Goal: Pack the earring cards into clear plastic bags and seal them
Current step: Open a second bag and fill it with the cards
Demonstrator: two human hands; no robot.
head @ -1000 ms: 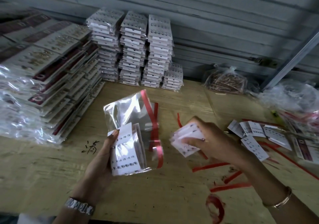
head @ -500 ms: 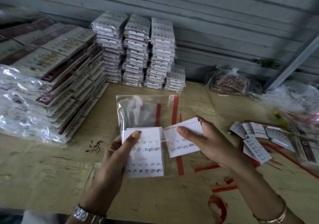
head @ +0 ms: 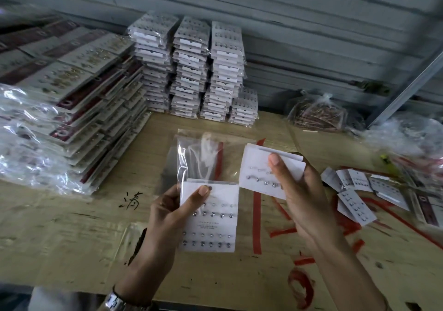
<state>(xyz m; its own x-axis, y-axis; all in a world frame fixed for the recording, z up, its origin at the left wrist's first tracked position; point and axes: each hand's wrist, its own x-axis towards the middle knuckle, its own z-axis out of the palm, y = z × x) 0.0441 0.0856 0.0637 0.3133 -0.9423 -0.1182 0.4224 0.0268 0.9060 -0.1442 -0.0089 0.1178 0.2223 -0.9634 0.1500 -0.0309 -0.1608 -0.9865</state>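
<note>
The left hand point(head: 167, 215) is closed on a clear plastic bag point(head: 199, 162) that holds a white earring card point(head: 211, 217), thumb pressed on the card's upper left face and the other fingers hidden behind it. Card and bag stand upright above the middle of the wooden table point(head: 72, 234), their long axis running from the near edge toward the far edge; the bag's empty upper part, with a red strip along its right side, points toward the back wall. How far the bag extends below the card is hard to make out because the film is transparent.

The right hand point(head: 304, 195) pinches a small bunch of loose earring cards point(head: 261, 174) just right of the bag, thumb on top, fingers underneath and hidden. This bunch is tilted, its long axis slanting down to the right; how many cards it holds cannot be told.

Stacks of bagged cards point(head: 206, 71) line the far edge, larger packs point(head: 67, 100) fill the left side, and more loose cards point(head: 354, 191) lie near the right edge among red strips point(head: 256, 224). A wristwatch point(head: 117, 300) is cut off at the bottom.
</note>
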